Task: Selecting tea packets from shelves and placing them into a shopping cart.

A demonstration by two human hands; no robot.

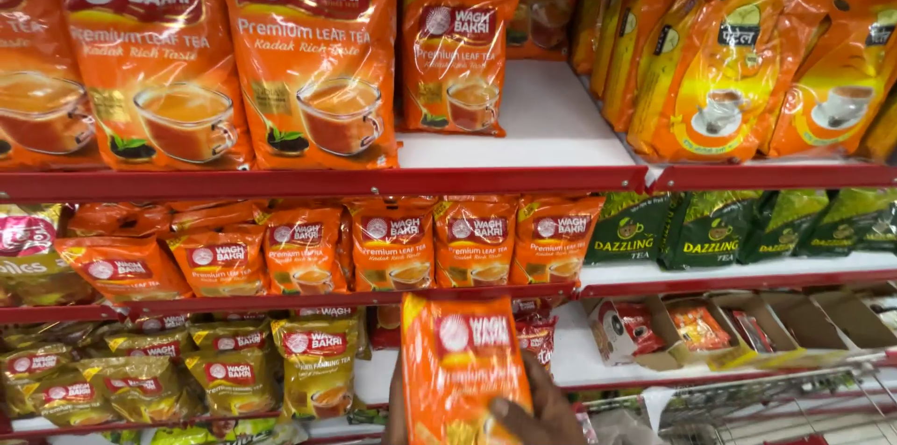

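Only 1 hand (537, 412) shows, down at 6 o'clock, fingers and thumb wrapped around an orange tea packet (462, 370) held upright before the shelves; can't tell if it's left or right. Up at 12 o'clock sits a small matching pouch (456, 60) on the white shelf (551, 118). Green packets (747, 228) at 3 o'clock, wire cart (794, 408) at 5.

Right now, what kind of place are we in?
Most likely a grocery shop. Red-edged shelves hold rows of orange tea packets and green packets, a wire trolley stands below, and a hand holds one orange packet.
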